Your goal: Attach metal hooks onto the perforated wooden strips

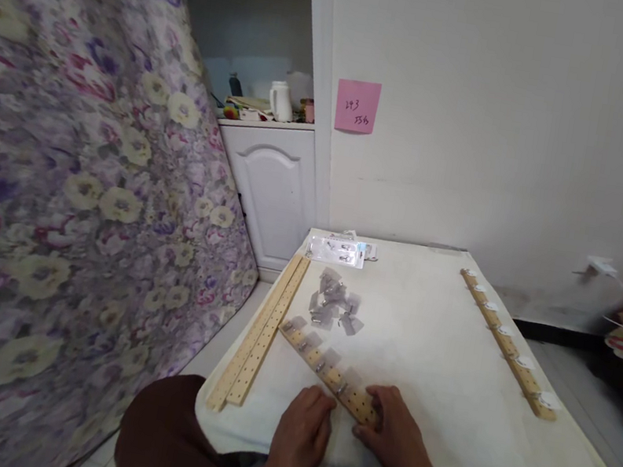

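A perforated wooden strip lies slanted across the near part of the cloth-covered table. Several metal hooks with clear plastic plates are set along it. At its near right end, my right hand grips the strip between thumb and fingers. My left hand rests by the strip's near edge, its fingers curled together; whatever they may hold is hidden. Beyond the strip lies a loose pile of metal hooks with clear plates.
Two bare perforated strips lie side by side along the table's left edge. Another strip with white-backed hooks runs along the right side. Clear plastic packaging sits at the back left. A floral curtain hangs left.
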A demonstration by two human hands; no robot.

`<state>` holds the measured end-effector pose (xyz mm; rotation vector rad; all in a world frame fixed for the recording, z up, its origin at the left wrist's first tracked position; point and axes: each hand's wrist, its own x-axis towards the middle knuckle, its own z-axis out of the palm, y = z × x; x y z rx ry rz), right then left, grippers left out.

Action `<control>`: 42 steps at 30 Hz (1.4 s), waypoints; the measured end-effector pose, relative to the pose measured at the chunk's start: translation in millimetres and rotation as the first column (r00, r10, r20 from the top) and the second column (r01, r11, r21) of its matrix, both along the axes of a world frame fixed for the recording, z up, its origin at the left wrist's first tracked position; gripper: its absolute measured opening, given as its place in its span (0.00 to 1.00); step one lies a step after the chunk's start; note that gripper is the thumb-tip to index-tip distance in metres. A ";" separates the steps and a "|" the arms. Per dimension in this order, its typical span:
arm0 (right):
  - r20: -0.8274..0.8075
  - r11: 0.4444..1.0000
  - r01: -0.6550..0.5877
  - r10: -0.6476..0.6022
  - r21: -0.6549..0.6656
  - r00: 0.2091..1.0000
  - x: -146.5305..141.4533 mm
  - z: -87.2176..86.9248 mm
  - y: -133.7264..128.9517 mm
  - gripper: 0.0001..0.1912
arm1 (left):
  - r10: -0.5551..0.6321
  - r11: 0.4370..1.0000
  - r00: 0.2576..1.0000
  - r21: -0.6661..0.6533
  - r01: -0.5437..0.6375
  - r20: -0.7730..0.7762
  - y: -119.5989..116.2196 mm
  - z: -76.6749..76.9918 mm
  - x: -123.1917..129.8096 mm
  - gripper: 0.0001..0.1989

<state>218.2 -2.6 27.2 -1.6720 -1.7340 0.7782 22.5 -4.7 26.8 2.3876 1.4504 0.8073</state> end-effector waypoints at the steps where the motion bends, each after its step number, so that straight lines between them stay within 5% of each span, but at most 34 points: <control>1: -0.063 0.999 -0.032 0.031 -0.028 0.998 6.9 0.2 4.2 0.20 | 0.002 1.000 1.000 -0.001 -0.002 -0.005 -0.1 -1.0 0.4 0.13; 7: -0.093 0.995 -0.097 0.093 -0.038 0.991 32.3 18.9 65.9 0.08 | 0.016 0.999 0.996 0.042 -0.012 -0.086 -1.4 -3.5 2.2 0.14; 11: 0.049 1.000 -0.030 0.030 -0.001 0.998 5.9 31.0 116.8 0.07 | 0.003 1.000 0.992 0.022 0.000 -0.128 -0.2 -7.2 0.9 0.14; 15: 0.152 0.997 0.066 -0.070 0.035 0.986 -30.3 22.7 144.5 0.17 | -0.010 1.000 0.989 -0.016 0.007 -0.150 1.7 -13.3 -1.5 0.13; 19: 0.136 0.988 0.148 -0.154 0.050 0.979 -36.9 12.9 152.9 0.02 | -0.015 1.000 0.984 -0.029 0.010 -0.179 3.7 -17.2 -2.7 0.13; 26: -0.086 0.986 0.153 -0.159 -0.067 0.984 -0.2 21.4 144.0 0.05 | -0.013 1.000 0.984 -0.023 0.009 -0.177 1.1 -12.8 -0.5 0.14; 35: -0.420 0.984 -0.036 -0.041 -0.175 0.907 28.0 40.0 79.6 0.06 | 0.004 1.000 0.989 0.021 -0.001 -0.147 -0.2 -7.0 0.0 0.14; 42: 0.070 0.997 -0.050 0.046 0.056 0.996 45.5 51.4 46.1 0.08 | 0.003 0.999 0.993 0.038 0.002 -0.120 -0.1 -5.7 0.7 0.14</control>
